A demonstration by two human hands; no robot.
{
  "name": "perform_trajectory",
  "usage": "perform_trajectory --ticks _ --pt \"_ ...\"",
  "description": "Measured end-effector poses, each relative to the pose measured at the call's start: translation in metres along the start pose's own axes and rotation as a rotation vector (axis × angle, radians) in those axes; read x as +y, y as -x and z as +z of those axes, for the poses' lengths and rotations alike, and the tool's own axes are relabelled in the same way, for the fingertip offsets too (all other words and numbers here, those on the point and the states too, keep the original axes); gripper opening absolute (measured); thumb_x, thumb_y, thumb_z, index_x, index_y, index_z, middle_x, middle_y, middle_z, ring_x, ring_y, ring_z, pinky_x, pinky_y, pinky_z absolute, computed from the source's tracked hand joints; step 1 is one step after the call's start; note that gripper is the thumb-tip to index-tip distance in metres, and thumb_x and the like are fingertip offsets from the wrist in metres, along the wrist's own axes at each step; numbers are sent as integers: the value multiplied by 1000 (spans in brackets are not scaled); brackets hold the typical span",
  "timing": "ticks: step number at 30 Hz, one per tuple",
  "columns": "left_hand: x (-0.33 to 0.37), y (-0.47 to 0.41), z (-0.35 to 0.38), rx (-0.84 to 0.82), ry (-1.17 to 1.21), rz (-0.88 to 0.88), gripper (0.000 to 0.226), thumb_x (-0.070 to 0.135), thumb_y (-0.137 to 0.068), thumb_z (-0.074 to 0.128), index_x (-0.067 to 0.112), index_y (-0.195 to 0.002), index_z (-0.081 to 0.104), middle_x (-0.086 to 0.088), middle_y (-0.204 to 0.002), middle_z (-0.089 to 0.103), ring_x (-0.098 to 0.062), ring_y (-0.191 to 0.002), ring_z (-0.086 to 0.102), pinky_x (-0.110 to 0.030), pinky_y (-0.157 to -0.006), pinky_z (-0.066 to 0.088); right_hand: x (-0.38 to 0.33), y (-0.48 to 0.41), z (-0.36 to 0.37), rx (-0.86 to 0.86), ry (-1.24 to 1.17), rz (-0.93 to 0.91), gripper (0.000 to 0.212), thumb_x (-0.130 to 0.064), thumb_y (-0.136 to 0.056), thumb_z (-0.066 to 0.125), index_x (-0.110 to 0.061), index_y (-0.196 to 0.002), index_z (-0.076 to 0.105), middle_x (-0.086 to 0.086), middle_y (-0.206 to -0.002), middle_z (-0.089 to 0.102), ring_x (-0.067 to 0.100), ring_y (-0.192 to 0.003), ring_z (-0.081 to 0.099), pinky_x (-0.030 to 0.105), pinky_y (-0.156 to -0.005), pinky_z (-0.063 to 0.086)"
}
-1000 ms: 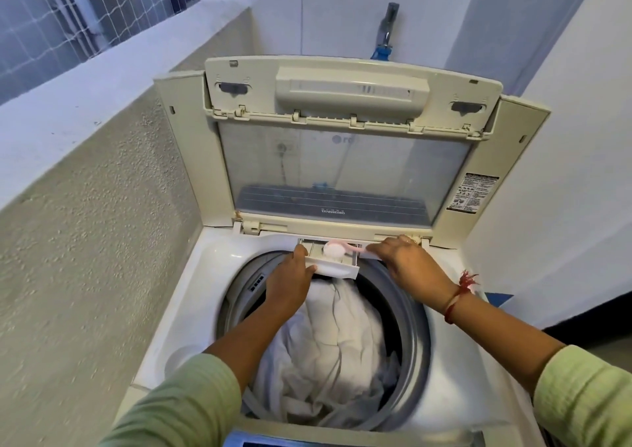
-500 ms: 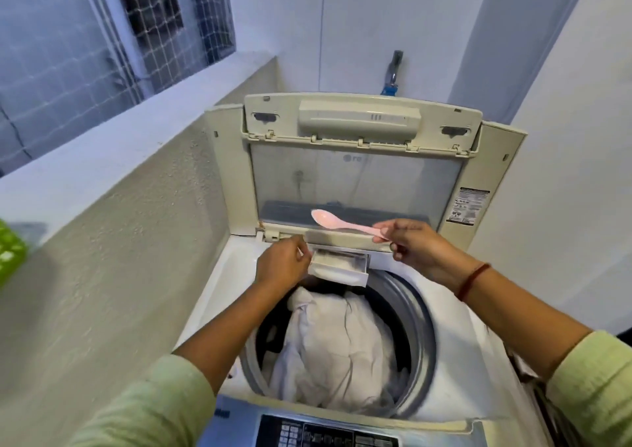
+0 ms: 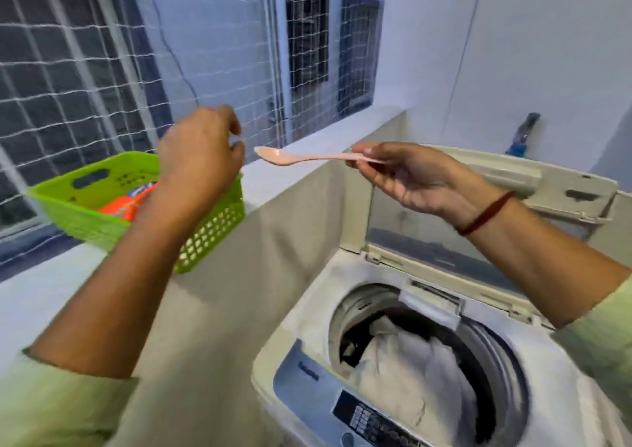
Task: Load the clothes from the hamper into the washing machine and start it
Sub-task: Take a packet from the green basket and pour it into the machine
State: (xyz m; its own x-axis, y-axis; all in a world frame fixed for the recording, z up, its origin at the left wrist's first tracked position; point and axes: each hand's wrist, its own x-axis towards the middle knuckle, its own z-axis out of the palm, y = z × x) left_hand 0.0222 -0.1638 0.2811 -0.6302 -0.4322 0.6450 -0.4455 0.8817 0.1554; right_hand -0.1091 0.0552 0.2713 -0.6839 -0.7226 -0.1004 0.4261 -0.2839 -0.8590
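Glossy plastic spoon (image 3: 301, 158) — perforated plastic basket (image 3: 212, 228) (rough plaster wall (image 3: 273, 258)).

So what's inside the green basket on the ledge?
An orange packet lies in the green basket. The left hand and its forearm cover the middle and right of the basket, so anything else inside cannot be seen.

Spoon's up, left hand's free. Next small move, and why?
Probably lower the left hand onto the orange packet in the green basket. The hand hovers over it holding nothing, while the right hand pinches the pink spoon by its handle, bowl seemingly empty and aimed at the basket. The drum already holds white clothes. Scooping or stowing the spoon: cannot tell.
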Motion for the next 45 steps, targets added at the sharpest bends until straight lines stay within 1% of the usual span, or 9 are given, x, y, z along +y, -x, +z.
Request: perform_trajectory --ticks 6,20,24,27,31,33,37,42,45 --pt "-75 0 -20 -340 -223 -201 49 37 -74 75 14 -116 62 -21 -124 57 -40 -115 54 -46 -91 46 29 -38 69 -128 141 106 15 10 -89 45 10 -90 59 17 -75 67 21 -60 70 20 -55 57" --pt "-113 23 -2 -311 -154 -291 20 22 -81 63 19 -98 73 -18 -96 70 -36 -94 65 -39 -78 52 82 -84 189 -406 609 253 21 15 -89 41 3 -75 51 15 -56 62 21 -46 65 19 -51 54" --pt "-114 25 -1 -279 -160 -281 25 16 -83 59 19 -105 71 -21 -107 67 -39 -101 62 -39 -79 50 99 -97 205 -439 947 95 12 14 -84 53 6 -83 62 10 -68 61 14 -55 61 22 -58 55" --pt "-115 23 0 -321 -172 -279 27 19 -84 60 22 -108 70 -17 -113 66 -36 -104 62 -38 -80 49 111 -101 206 -434 1403 -115 27 7 -79 64 1 -105 67 -4 -40 55 6 -39 53 20 -49 48" --pt "-114 23 1 -379 -153 -282 22 24 -82 64 22 -103 72 -16 -102 69 -35 -98 64 -39 -80 51 121 -104 203 -351 1798 -404 31 -18 -77 71 -16 -108 68 4 -84 65 17 -78 60 26 -69 45" --pt "-114 23 0 -396 -142 -277 21 25 -82 64 21 -101 72 -15 -98 70 -34 -95 64 -38 -77 51 120 -107 198 -306 1752 -410 27 -21 -75 74 -16 -101 70 6 -96 69 20 -90 63 23 -67 43" --pt "-94 30 -9 -244 -71 -234 22 31 -84 62 18 -100 71 -13 -102 70 -35 -99 64 -39 -78 50 98 -99 176 -226 1458 -494 17 -22 -75 75 -14 -90 73 -2 -79 63 10 -76 57 9 -50 37" --pt "-20 54 4 172 219 23 22 32 -88 52 19 -99 66 -6 -102 67 -29 -98 60 -38 -79 43 65 -49 99 -192 1001 -576 9 -13 -79 71 -4 -82 69 7 -76 67 9 -73 59 24 -72 48" --pt "29 76 43 176 348 214 19 28 -85 50 18 -93 64 -5 -93 66 -27 -89 60 -37 -76 45 58 -11 34 -116 1010 -520 14 -9 -83 67 4 -88 68 20 -86 69 14 -79 60 25 -76 49"
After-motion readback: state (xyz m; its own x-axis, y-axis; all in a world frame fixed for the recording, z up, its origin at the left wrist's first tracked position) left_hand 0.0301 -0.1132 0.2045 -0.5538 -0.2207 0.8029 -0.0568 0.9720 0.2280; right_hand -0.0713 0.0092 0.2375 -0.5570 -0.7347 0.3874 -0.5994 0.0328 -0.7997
